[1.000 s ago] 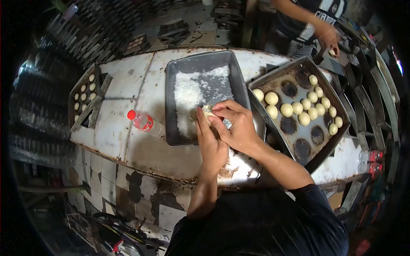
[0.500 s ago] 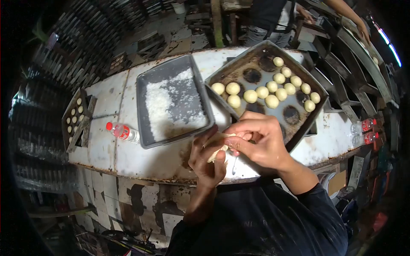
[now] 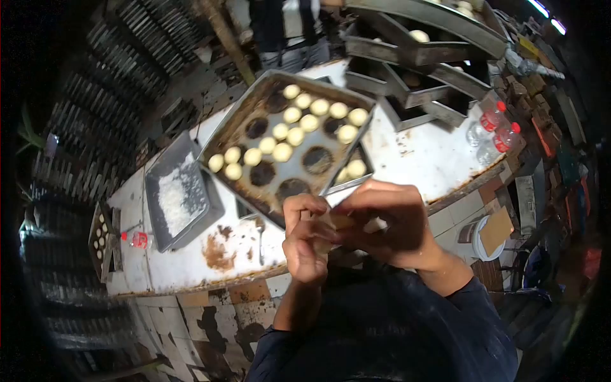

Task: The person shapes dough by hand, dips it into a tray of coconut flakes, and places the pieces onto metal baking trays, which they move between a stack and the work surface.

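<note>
My left hand (image 3: 307, 240) and my right hand (image 3: 394, 224) meet above the front edge of the table, fingers bent around a piece of pale dough (image 3: 342, 221). Most of the dough is hidden by my fingers, so its shape is hard to make out. Just beyond my hands lies a large metal tray (image 3: 280, 183) holding several round dough balls (image 3: 282, 152) on its stained surface. Left of the tray stands a grey plastic bin (image 3: 214, 210) with white crumbly stuff (image 3: 175, 204) inside. A metal utensil (image 3: 261, 247) rests on the tabletop left of my left hand.
Stacked metal trays (image 3: 439, 70) rise at the back right. Two plastic bottles (image 3: 490, 134) stand on the right, and another bottle (image 3: 137, 239) lies at the left near a smaller tray of dough balls (image 3: 100, 239). A person (image 3: 289, 38) stands behind the table.
My view has swung to the right, so the tray and bin appear farther left. My hands stay together on the dough, which is now more covered by my fingers.
</note>
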Demonstrator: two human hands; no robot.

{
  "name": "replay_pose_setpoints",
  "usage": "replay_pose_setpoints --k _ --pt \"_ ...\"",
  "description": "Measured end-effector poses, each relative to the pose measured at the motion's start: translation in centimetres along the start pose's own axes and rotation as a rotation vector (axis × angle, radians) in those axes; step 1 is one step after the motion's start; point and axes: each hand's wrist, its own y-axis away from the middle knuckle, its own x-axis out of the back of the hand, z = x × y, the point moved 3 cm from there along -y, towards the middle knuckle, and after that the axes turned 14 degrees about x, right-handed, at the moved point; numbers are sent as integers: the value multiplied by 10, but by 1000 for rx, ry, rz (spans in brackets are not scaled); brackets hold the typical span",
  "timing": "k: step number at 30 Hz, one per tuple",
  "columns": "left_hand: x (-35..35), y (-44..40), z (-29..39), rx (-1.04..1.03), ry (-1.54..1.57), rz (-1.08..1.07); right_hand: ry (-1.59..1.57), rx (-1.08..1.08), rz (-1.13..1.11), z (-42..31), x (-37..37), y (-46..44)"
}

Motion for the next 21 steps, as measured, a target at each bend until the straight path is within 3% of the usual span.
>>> replay_pose_setpoints --k 2,3,5,6,7,8,9,11,12,13,15,16,17,19,20,21 --pt "-37 -6 3 -114 -250 -24 -87 -33 85 2 23 25" --pt "-48 -7 -4 -174 -167 -35 34 59 22 -4 35 28" --pt "-77 -10 -6 -230 -165 129 205 103 142 -25 47 31" --pt "-89 -11 -8 -216 -145 166 218 126 138 -23 59 35" --pt "-101 -10 -11 -154 -121 156 223 281 177 -20 68 42" --pt "-119 -10 -8 -89 -9 74 223 431 221 -20 76 50" --pt "-133 -12 -7 -23 100 -9 222 437 226 -20 84 55" --pt "-141 -23 -18 3 80 -308 -16 288 248 -15 96 65" --pt "-150 -34 -3 -79 -120 -372 -78 229 182 -11 98 65" --pt "-151 -36 -9 -68 -119 -372 -79 220 186 -7 103 67" --pt "-147 -34 -21 -275 -244 -261 58 151 -3 4 107 74" --pt "-148 -33 -22 -235 -247 -173 140 217 -64 7 113 77" --pt "-145 -27 -33 -143 -260 -66 182 130 -108 19 118 91" --pt "-133 -17 -49 -85 -909 -56 377 33 54 5 126 94" --pt "-118 -4 -92 210 -780 -84 387 121 97 4 122 94" --pt "-111 13 -119 2 -730 -67 380 99 91 9 117 93"
